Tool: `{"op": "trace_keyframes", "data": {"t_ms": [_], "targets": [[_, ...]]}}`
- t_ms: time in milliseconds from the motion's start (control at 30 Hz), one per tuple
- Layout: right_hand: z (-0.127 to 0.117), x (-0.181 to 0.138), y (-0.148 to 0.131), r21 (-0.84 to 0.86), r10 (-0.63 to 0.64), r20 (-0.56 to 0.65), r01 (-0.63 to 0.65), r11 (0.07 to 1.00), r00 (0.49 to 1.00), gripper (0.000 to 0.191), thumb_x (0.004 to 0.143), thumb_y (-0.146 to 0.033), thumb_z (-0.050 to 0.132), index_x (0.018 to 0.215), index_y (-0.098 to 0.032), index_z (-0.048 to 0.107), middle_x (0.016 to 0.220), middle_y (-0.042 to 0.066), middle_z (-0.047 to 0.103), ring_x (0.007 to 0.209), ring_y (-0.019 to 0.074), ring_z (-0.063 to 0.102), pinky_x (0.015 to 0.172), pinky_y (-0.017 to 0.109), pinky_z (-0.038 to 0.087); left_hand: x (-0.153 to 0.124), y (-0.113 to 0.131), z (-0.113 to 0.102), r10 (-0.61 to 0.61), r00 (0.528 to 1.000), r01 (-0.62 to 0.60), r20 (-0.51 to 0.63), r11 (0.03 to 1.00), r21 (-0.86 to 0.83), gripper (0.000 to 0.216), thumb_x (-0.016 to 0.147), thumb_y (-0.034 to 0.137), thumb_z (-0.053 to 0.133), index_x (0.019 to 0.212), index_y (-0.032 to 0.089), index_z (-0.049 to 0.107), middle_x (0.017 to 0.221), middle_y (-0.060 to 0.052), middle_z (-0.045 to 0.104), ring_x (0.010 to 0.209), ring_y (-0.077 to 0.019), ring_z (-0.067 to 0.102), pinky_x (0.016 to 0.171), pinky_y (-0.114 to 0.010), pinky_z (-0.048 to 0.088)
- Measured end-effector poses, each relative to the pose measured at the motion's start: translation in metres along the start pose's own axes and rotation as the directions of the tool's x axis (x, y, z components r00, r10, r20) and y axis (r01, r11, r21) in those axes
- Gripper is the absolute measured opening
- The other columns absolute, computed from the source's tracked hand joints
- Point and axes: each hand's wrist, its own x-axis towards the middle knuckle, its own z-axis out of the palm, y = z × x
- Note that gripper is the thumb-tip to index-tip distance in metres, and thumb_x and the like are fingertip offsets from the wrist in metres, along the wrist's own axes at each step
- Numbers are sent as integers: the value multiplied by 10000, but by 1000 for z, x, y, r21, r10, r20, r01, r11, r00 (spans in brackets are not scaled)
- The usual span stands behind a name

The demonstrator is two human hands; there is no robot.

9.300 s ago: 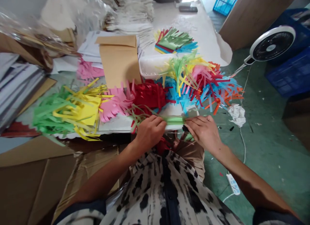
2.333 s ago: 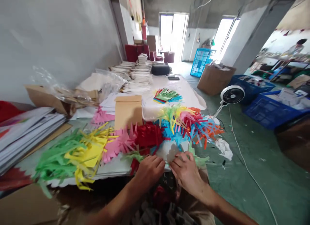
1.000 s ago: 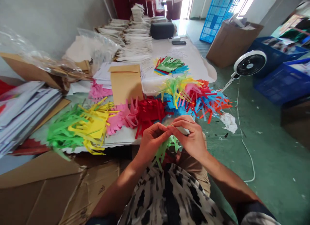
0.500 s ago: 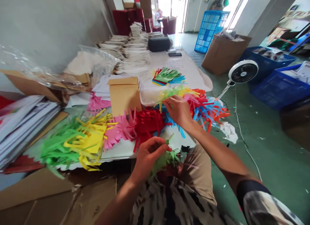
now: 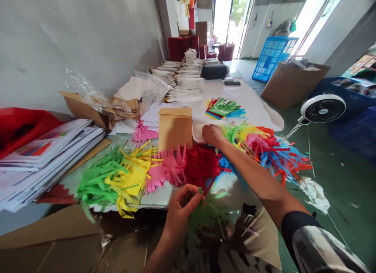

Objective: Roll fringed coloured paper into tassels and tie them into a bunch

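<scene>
My left hand [image 5: 182, 208] is closed near the table's front edge, pinching the top end of a green fringed paper tassel [image 5: 210, 218] that hangs over my lap. My right hand [image 5: 213, 134] reaches across to a shallow white tray [image 5: 196, 135], its fingers bent down into it and their tips hidden. Between the hands lies dark red fringed paper [image 5: 202, 165]. Pink fringed paper [image 5: 167, 167], yellow fringed paper [image 5: 132, 179] and green fringed paper [image 5: 101, 179] spread to the left. Multicoloured tassels [image 5: 264, 143] are heaped right of the tray.
A brown envelope [image 5: 175, 128] lies left of the tray. Behind it are stacks of pale paper [image 5: 188, 85], a black case [image 5: 214, 71] and a fringed bundle [image 5: 225, 107]. On the left sits a stack of printed sheets [image 5: 58, 159]. A white fan [image 5: 323, 108] stands at the right.
My right hand has gone from the green and yellow tassels to the tray, leaving them on the heap. My left hand still pinches the green tassel. The view has turned left and tilted up.
</scene>
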Motion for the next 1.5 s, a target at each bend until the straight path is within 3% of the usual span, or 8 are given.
{"op": "trace_keyframes", "data": {"t_ms": [233,500,667,800,1000,1133,1300,1500], "targets": [[-6,-22,13,37,33,-187,-26,999,982,331,1040,-269,541,1225,-109,764,1261,243,749,1237,319,697,1012,406,499,-5,-7,4,15,999,-15,37,1000,-7,373,805,476,876,858,181,654,732,9,669,654,-105,566,616,-199,438],[-14,-78,12,237,-15,-347,103,966,938,291,1039,-260,549,1114,-158,811,1161,163,805,1117,243,737,939,312,488,-32,-9,11,79,997,-79,-10,996,37,438,751,544,897,830,180,668,728,-5,677,676,-135,604,630,-214,462],[20,-172,-3,414,-196,-392,362,835,899,211,1044,-340,619,1067,-250,809,1043,1,830,895,127,753,799,214,522,-53,-17,7,164,978,-150,-126,982,113,392,792,542,866,836,190,698,722,11,653,658,-120,579,614,-207,455],[56,-235,-4,607,-347,-467,580,543,813,118,987,-332,728,1024,-260,814,947,-2,820,864,146,755,791,255,545,-62,-29,6,261,946,-221,-192,953,207,324,811,495,865,900,208,742,850,-15,717,752,-144,629,658,-217,486],[88,-272,-1,367,-387,-612,682,632,689,173,1040,-266,628,1104,-257,788,909,37,813,804,186,736,739,325,551,-67,-46,16,196,975,-183,-102,976,121,321,806,484,875,876,192,761,900,-54,772,835,-190,685,752,-263,538],[96,-287,-2,425,-343,-592,644,637,730,182,1039,-232,605,1081,-275,777,893,34,790,800,189,728,731,328,564,-73,-51,20,160,982,-153,-97,985,80,335,769,479,903,865,185,772,862,-47,766,810,-190,683,732,-262,534],[95,-308,-2,666,-220,-523,556,497,824,136,1004,-269,674,1078,-314,779,923,12,785,820,169,745,714,284,595,-84,-47,21,173,983,-162,-63,975,153,288,778,455,891,810,192,777,807,-28,751,769,-178,666,736,-260,526],[84,-327,5,647,-216,-478,508,569,851,120,1029,-293,655,1091,-279,758,965,18,780,892,168,728,794,295,579,-99,-38,24,302,951,-262,-62,897,356,150,838,360,842,831,214,807,837,-29,765,813,-186,674,799,-266,506]]}}
